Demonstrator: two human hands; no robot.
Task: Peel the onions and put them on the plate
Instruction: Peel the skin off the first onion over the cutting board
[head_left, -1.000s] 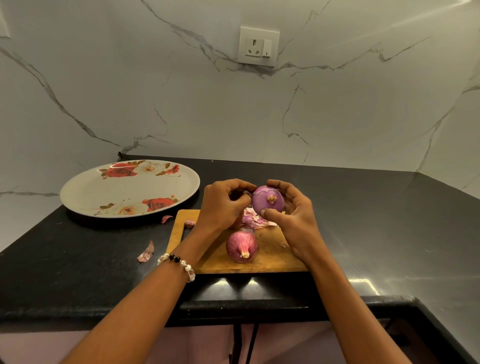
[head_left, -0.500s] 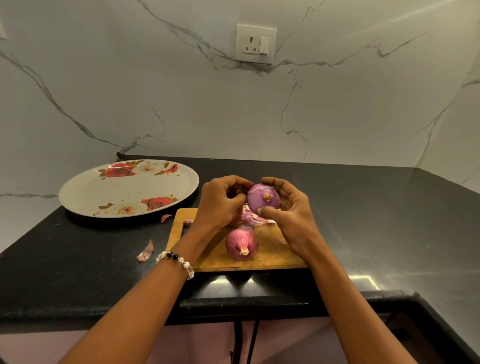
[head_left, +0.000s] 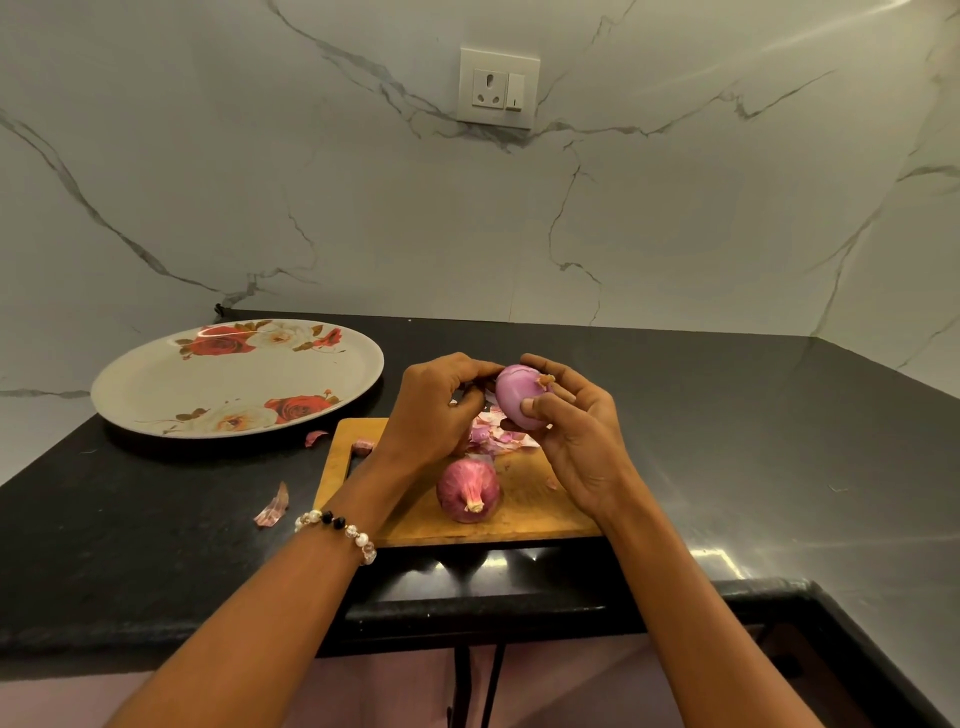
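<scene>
Gripping the peeled onion (head_left: 514, 402), both hands' fingers (head_left: 527, 405) tilt its root end up-right.

Peeled purple onion (head_left: 514, 400) aloft, unpeeled onion (head_left: 468, 491) on board, seemingly empty floral plate (head_left: 171, 384) left.

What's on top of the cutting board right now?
On the cutting board lie an unpeeled onion and a pile of peels. The left hand covers part of the pile, so anything beneath is hidden.
</scene>
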